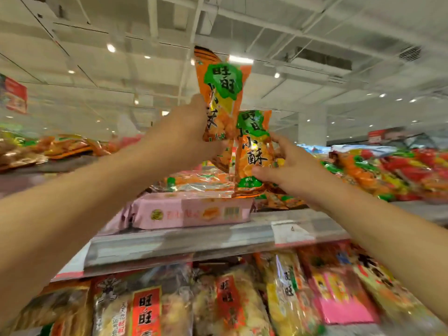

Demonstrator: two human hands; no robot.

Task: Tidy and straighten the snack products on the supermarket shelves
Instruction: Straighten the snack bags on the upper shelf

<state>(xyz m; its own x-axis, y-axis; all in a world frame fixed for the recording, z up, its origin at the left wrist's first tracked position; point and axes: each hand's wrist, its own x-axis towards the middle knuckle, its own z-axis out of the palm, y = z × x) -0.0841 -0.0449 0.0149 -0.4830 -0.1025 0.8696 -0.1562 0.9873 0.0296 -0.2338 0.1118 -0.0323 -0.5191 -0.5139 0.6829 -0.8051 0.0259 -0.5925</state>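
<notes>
Two orange snack bags with green labels are held up above the top shelf [184, 241]. My left hand [179, 139] grips the taller bag [221, 93] by its lower half and holds it upright. Just to its right and lower, my right hand [288, 170] holds the shorter bag [253, 151], thumb across its front and fingers behind. The two bags overlap at their edges. More orange bags of the same kind [194, 181] lie flat on the shelf beneath them.
A pink pack [194, 212] lies at the top shelf's front edge. Heaps of orange, red and green bags [388, 173] fill the shelf to the right, and brown ones [48, 146] lie far left. The lower shelf holds upright bags [145, 311]. A white price tag [291, 232] is on the rail.
</notes>
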